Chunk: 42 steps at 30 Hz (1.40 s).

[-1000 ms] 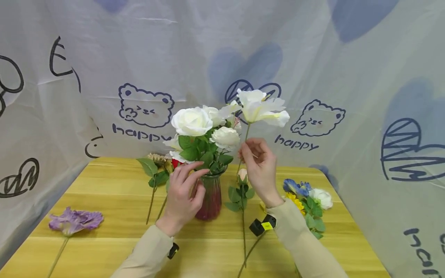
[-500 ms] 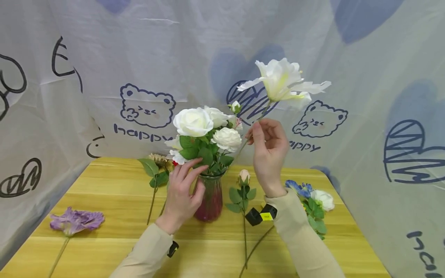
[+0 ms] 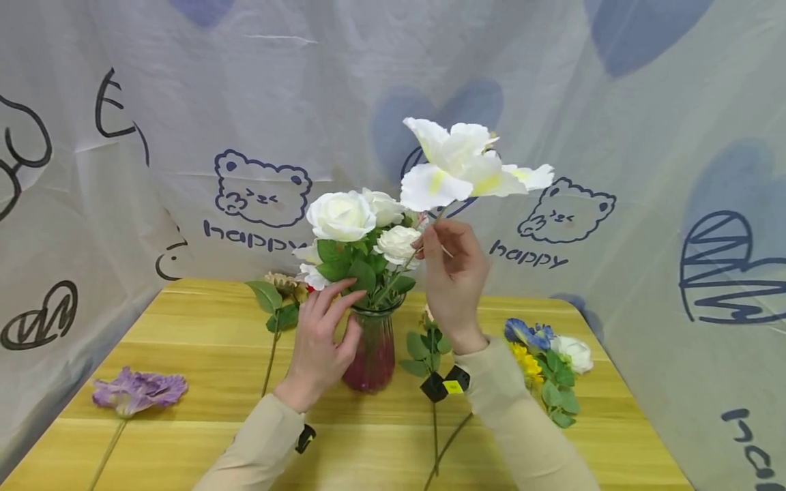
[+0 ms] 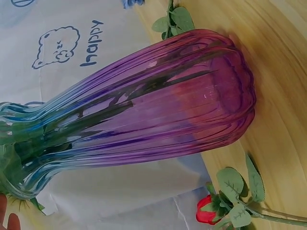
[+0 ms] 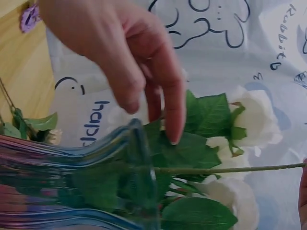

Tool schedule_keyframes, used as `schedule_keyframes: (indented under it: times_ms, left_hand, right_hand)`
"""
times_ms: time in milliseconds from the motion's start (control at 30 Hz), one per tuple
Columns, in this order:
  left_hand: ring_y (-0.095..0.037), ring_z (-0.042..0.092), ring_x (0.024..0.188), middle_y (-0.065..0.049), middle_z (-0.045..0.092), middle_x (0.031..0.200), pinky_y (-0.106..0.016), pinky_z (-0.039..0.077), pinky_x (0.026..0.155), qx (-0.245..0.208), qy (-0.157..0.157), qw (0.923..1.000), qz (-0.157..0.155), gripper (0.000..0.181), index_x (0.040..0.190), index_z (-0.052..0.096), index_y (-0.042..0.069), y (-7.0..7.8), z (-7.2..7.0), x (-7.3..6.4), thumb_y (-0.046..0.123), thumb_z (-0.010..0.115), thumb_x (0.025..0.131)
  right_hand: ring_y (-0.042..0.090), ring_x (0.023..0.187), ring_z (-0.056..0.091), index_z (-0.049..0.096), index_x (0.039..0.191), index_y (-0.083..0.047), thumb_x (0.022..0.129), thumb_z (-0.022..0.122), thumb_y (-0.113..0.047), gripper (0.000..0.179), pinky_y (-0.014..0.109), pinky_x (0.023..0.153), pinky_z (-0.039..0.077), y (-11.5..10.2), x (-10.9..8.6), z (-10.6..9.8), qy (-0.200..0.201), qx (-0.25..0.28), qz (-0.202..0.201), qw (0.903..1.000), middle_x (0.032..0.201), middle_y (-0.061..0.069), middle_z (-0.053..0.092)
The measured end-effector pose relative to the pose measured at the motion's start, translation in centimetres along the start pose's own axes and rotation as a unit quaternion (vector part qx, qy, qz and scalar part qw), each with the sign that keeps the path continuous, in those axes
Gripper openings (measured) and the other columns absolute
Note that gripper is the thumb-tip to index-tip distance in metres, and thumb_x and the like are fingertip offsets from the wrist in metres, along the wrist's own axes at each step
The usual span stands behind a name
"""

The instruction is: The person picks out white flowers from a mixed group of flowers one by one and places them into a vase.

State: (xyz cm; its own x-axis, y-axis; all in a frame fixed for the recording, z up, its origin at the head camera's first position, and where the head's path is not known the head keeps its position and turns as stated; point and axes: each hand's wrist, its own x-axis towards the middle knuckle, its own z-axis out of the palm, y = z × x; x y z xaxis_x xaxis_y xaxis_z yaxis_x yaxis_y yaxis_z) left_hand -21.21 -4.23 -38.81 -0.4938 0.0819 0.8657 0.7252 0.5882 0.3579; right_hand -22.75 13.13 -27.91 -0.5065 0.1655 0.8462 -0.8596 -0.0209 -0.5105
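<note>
My right hand pinches the thin stem of a large white artificial lily between thumb and fingers, a short way under the bloom. The stem slants down to the mouth of a ribbed glass vase, as the right wrist view also shows. That vase is tinted pink and purple, bluish at the neck, and stands upright with several white roses and green leaves in it. My left hand is at the rim's left side, its loosely bent fingers touching the leaves.
A purple flower lies front left. Left of the vase lie a beige flower and a red rose. To its right are a leafy stem and a pile with blue, yellow and white blooms. A printed cloth encloses the table.
My right hand first lifted the lily up and right, away from the vase, then brought it back left and lower, its stem end now at the vase mouth. The left hand stays put.
</note>
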Motion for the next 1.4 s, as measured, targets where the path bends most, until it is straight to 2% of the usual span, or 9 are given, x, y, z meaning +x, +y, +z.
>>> schedule_keyframes:
  times_ms: [133,200,333,567,700,933,1200,1400]
  left_hand:
    - [-0.038,0.061,0.109,-0.015,0.064,0.130,-0.053,0.047,0.091,-0.004,-0.004,1.0000,-0.002,0.036,0.118,0.070,0.005,0.0,-0.1,0.0,0.000,0.060,0.084]
    - [-0.038,0.061,0.109,-0.015,0.064,0.129,-0.054,0.048,0.092,-0.005,-0.005,1.0000,-0.002,0.036,0.118,0.070,0.005,0.0,-0.2,0.0,0.000,0.060,0.084]
    - [-0.037,0.062,0.112,-0.015,0.064,0.130,-0.054,0.048,0.094,-0.007,-0.008,0.9999,-0.006,0.036,0.118,0.070,0.006,-0.1,-0.3,-0.1,0.000,0.061,0.084]
    - [-0.037,0.063,0.111,-0.015,0.066,0.127,-0.053,0.049,0.092,-0.019,0.003,0.9998,-0.007,0.034,0.114,0.071,0.005,-0.3,-0.6,-0.8,-0.001,0.059,0.083]
    - [-0.036,0.064,0.111,-0.015,0.068,0.126,-0.052,0.050,0.089,-0.022,0.017,0.9996,-0.005,0.034,0.112,0.072,0.005,-0.4,-0.6,-1.3,-0.003,0.058,0.082]
    - [-0.034,0.064,0.114,-0.015,0.068,0.125,-0.050,0.051,0.094,-0.026,0.023,0.9994,0.005,0.033,0.110,0.072,0.004,-0.5,-0.7,-1.9,-0.005,0.059,0.082]
    - [-0.036,0.064,0.106,-0.019,0.068,0.115,-0.047,0.049,0.092,-0.019,0.043,0.9988,0.011,0.029,0.108,0.072,0.002,-0.7,-1.3,-2.2,-0.003,0.057,0.083]
    - [-0.040,0.063,0.104,-0.022,0.066,0.116,-0.044,0.047,0.093,-0.014,0.044,0.9989,-0.002,0.022,0.102,0.070,-0.003,-0.9,-2.1,-2.4,-0.003,0.058,0.084]
  right_hand:
    - [0.009,0.077,0.065,0.056,0.103,0.018,0.097,0.055,0.007,0.012,0.021,0.067,0.057,0.6,-0.9,0.2,-0.037,-0.030,-0.007,0.9989,0.087,0.025,0.063]
    - [0.015,0.076,0.066,0.057,0.103,0.017,0.096,0.055,0.008,0.011,0.021,0.066,0.057,0.8,-1.4,0.4,-0.055,-0.048,-0.013,0.9972,0.086,0.030,0.062]
    - [0.024,0.075,0.068,0.058,0.104,0.015,0.095,0.058,0.008,0.011,0.022,0.065,0.059,1.3,-2.2,0.6,-0.079,-0.080,-0.016,0.9935,0.087,0.029,0.066]
    - [0.037,0.071,0.066,0.060,0.102,0.009,0.096,0.060,0.005,0.007,0.022,0.062,0.058,1.9,-3.5,0.8,-0.101,-0.095,-0.006,0.9903,0.086,0.024,0.068]
    - [0.035,0.064,0.064,0.062,0.099,0.008,0.097,0.060,0.003,0.006,0.021,0.059,0.057,2.4,-4.3,0.9,-0.111,-0.106,-0.011,0.9881,0.083,0.022,0.069]
    - [0.027,0.067,0.067,0.067,0.099,0.004,0.093,0.065,0.003,0.006,0.027,0.059,0.059,3.1,-5.7,0.8,-0.115,-0.156,-0.013,0.9810,0.087,0.018,0.072]
    - [0.019,0.057,0.056,0.074,0.094,0.002,0.086,0.070,0.001,0.009,0.019,0.048,0.039,3.1,-6.9,0.6,-0.114,-0.231,-0.007,0.9661,0.072,0.012,0.069]
    - [0.016,0.054,0.053,0.074,0.090,-0.005,0.088,0.071,-0.007,0.004,0.014,0.049,0.035,3.1,-7.5,0.8,-0.127,-0.284,-0.004,0.9503,0.070,0.007,0.069]
